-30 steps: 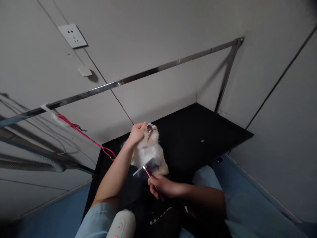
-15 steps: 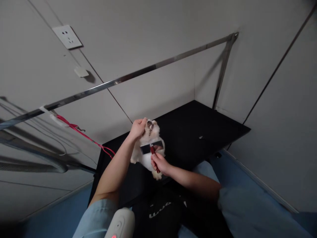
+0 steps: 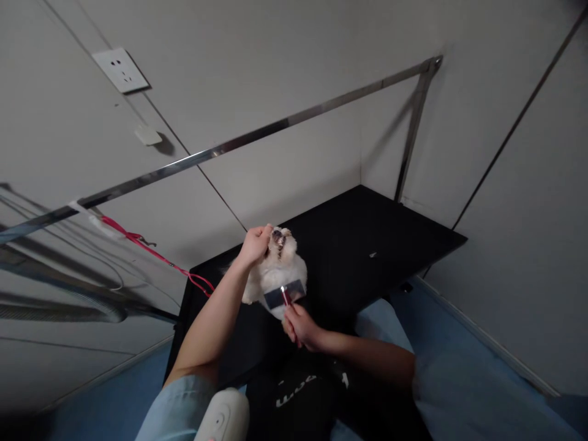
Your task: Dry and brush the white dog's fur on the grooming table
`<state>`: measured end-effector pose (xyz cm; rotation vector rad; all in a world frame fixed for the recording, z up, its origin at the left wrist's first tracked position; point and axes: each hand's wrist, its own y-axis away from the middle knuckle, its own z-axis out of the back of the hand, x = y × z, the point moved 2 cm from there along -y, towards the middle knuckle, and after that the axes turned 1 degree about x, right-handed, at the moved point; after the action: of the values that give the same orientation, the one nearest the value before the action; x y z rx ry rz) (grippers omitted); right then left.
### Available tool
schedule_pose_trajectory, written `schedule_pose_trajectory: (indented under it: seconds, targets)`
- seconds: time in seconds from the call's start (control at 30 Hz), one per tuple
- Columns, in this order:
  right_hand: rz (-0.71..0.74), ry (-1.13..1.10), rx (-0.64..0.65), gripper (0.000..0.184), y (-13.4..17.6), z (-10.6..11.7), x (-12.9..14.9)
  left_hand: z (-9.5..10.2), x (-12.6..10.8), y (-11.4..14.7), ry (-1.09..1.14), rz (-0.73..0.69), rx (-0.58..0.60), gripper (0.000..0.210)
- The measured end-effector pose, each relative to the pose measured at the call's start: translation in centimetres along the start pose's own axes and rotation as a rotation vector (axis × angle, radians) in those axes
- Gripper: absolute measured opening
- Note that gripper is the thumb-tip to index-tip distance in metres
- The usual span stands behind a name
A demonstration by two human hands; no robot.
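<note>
Black table (image 3: 349,245); on it, seven o'clock of centre, a white dog (image 3: 274,274). Against its lower chest, a red-handled brush (image 3: 285,296), clamped in the right hand (image 3: 303,326) at five o'clock. Left hand (image 3: 255,246), nine o'clock of the muzzle (image 3: 278,237), pinches fur.

One near view from the head, forward and down over the table (image 3: 342,242)

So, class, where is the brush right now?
Just below centre in the head view, the brush is in the right hand, its wide head across the white dog.
</note>
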<state>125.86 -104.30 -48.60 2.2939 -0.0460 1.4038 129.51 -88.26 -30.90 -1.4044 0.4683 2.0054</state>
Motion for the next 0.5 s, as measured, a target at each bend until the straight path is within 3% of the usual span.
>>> schedule_pose_trajectory:
  seconds: [0.07,0.13,0.23,0.33,0.4,0.5]
  targets:
    - [-0.092,0.011,0.098,0.028,0.5,-0.2,-0.7,0.1,0.1,-0.2,0.011,0.000,-0.010,0.046]
    - [0.010,0.009,0.136,0.028,0.4,-0.1,0.3,0.1,0.2,-0.3,-0.003,0.002,-0.005,0.046]
    - [0.207,0.012,0.029,0.031,-0.4,0.6,2.2,0.0,0.4,-0.2,-0.021,-0.007,0.005,0.048]
    - [0.128,0.044,-0.059,0.034,-0.6,1.0,1.6,-0.2,0.8,0.5,-0.042,-0.001,0.025,0.050]
    - [0.089,0.054,-0.021,0.033,-0.2,0.9,0.8,-0.3,1.0,0.8,-0.073,0.002,0.036,0.051]
    - [0.214,0.074,0.050,0.028,0.2,0.7,1.2,-0.1,0.9,1.0,-0.038,-0.010,0.011,0.052]
